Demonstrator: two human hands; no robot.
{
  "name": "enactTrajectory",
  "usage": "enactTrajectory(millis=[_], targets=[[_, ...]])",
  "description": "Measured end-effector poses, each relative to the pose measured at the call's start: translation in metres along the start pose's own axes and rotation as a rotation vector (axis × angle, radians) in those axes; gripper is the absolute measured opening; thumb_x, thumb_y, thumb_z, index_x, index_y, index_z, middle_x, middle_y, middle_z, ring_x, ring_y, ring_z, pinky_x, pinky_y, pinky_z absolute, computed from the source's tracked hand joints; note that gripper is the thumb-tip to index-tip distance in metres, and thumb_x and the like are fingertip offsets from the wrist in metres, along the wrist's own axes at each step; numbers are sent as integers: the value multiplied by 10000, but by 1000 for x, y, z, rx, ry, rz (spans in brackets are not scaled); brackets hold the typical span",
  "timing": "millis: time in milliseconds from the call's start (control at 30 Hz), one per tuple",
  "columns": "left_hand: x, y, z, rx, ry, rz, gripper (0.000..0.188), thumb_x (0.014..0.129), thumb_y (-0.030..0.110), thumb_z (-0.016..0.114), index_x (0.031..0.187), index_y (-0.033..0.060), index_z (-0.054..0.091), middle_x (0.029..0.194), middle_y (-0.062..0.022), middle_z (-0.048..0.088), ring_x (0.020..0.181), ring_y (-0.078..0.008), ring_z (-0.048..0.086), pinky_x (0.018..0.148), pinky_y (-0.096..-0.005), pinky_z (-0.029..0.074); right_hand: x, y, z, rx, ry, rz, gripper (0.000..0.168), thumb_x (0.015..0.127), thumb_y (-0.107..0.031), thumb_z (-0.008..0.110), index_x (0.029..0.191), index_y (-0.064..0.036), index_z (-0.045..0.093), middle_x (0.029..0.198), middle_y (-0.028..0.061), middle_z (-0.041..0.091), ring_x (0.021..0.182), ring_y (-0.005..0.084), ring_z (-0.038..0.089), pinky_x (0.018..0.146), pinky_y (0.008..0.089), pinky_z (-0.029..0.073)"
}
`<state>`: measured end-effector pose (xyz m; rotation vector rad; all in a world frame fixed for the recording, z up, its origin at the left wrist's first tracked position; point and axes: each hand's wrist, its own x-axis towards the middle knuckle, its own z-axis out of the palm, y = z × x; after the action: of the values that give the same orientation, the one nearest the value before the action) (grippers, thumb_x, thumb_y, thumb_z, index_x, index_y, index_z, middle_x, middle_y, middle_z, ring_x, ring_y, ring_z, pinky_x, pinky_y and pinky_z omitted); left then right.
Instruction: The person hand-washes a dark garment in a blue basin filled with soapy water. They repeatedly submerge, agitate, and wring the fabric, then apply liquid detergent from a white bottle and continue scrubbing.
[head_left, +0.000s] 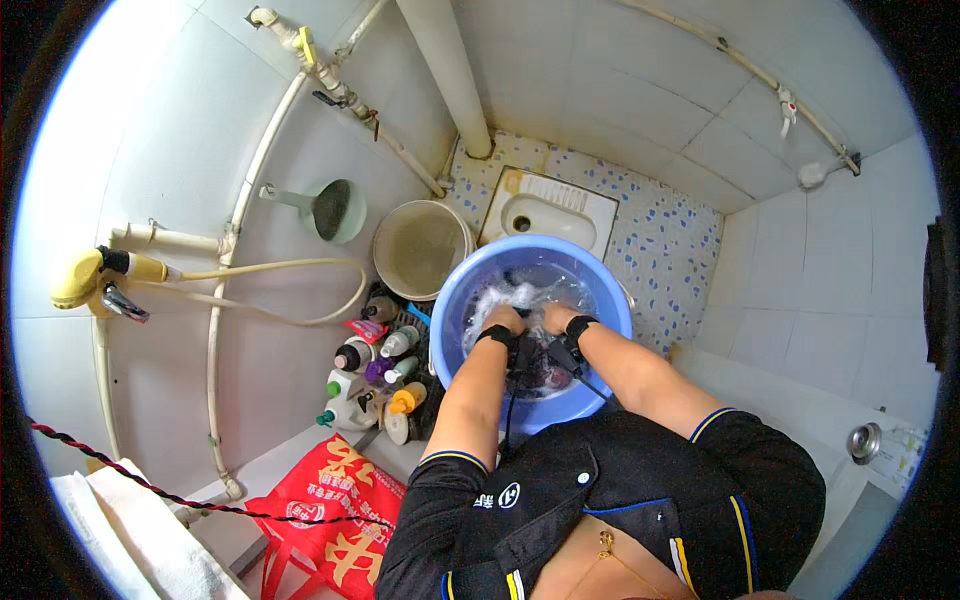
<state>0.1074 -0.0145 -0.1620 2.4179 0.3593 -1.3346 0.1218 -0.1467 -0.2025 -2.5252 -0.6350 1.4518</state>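
A blue plastic basin (536, 242) of soapy water stands below me, with white suds (517, 292) toward its far left. Both my hands are down in it: my left hand (505, 319) is bent into the foam, and my right hand (558, 316) lies just to its right. Their fingers are hidden by water and suds. A small dark patch, perhaps cloth, shows between them. Dark reddish wet fabric (555, 377) lies in the near part of the basin. Each wrist wears a black strap (498, 335) with a black device and cable.
A water-filled bucket (421, 247) stands left of the basin, close to several bottles (401, 341). Beyond is a squat toilet (555, 210). A red bag (337, 517) lies near left. A yellow shower head (75, 279) with hose and a dipper (330, 210) hang on the left wall.
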Motion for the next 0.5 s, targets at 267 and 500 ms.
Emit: enactTrajectory(millis=[267,500], targets=[[-34,-22,-25,-468,244,203,318,705,186,518,948,-13,573,932,-203,588,896,-309,556,779,-354,426,-53,17,-44,404,419,-83,282,677,-29,462,913,-43,615,921,191,583,881,341,541,762,358,432],[-64,-31,-21,-1633,-162,385,698,770,587,443,1170,14,444,1108,-101,521,990,-206,501,851,-302,389,-135,-17,-83,511,636,-561,182,678,-10,456,775,-21,609,810,148,573,838,308,532,754,349,424]])
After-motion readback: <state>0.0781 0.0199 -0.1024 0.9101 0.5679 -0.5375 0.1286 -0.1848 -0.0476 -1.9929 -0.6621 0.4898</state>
